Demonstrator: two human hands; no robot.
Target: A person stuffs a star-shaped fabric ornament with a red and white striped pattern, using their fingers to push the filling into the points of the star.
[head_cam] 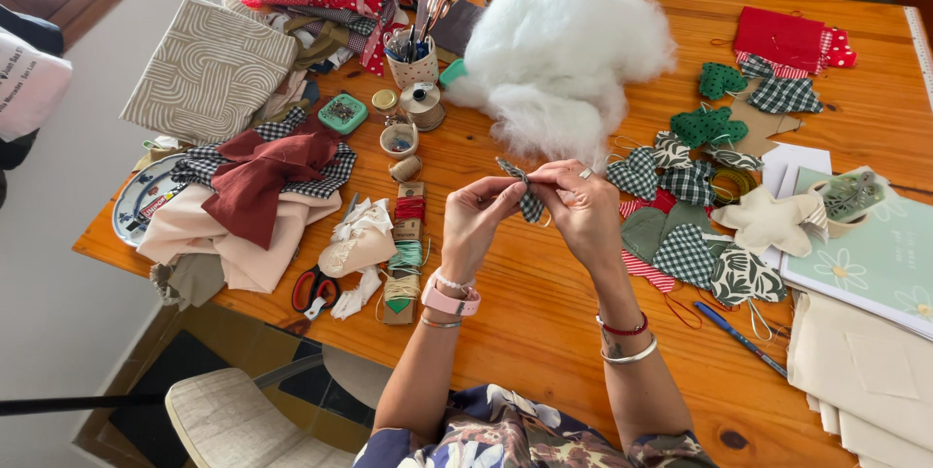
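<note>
1. The left hand (473, 218) pinched the near end of a small green checked fabric piece (526, 198), fingers closed on it.
2. The right hand (581, 208) gripped the same piece from the other side.
3. The piece was held above the wooden table (544, 322), just in front of the white stuffing pile (559, 50).
4. Finished fabric hearts (685, 254) lay right of the hands.

checked fabric piece (530, 198) | small, green-white | pinched between both hands above table
</note>
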